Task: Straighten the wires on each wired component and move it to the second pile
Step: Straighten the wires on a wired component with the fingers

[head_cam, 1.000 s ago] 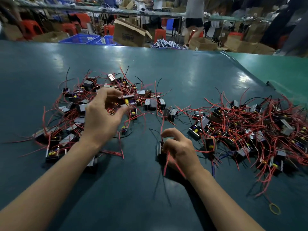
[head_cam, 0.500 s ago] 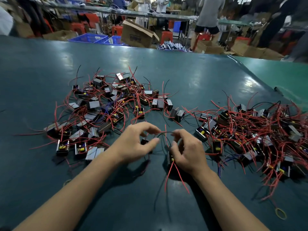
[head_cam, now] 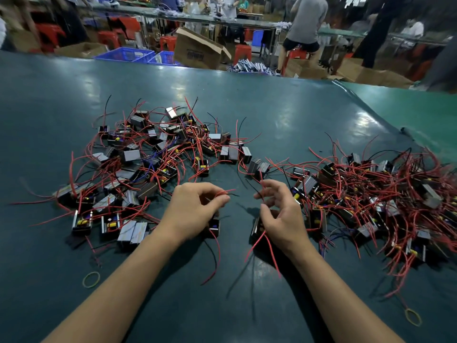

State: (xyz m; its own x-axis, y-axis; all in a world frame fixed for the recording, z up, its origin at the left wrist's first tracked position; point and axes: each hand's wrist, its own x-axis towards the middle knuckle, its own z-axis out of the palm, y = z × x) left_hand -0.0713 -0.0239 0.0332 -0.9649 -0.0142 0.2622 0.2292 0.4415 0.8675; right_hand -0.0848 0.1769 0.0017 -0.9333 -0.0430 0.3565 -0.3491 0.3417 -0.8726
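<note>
Two piles of small black wired components lie on the dark green table [head_cam: 247, 305]: a looser pile on the left [head_cam: 148, 164] and a tangled pile on the right [head_cam: 376, 194]. Between them, my left hand [head_cam: 195, 209] pinches red and black wires, and a small black component [head_cam: 214, 226] sits under its palm. My right hand [head_cam: 279, 214] grips another black component [head_cam: 256, 227] low in its palm, with a red wire [head_cam: 262, 191] running up between its curled fingers. More red wires trail from it toward me.
Two yellow rubber bands lie on the table, one at the front left [head_cam: 91, 279] and one at the front right [head_cam: 413, 317]. Beyond the far table edge stand cardboard boxes [head_cam: 197, 49], blue crates [head_cam: 128, 55], red stools and people.
My left hand came down from the left pile to the gap between the piles and took hold of wires. My right hand stayed on its component, and both hands have since drawn slightly apart.
</note>
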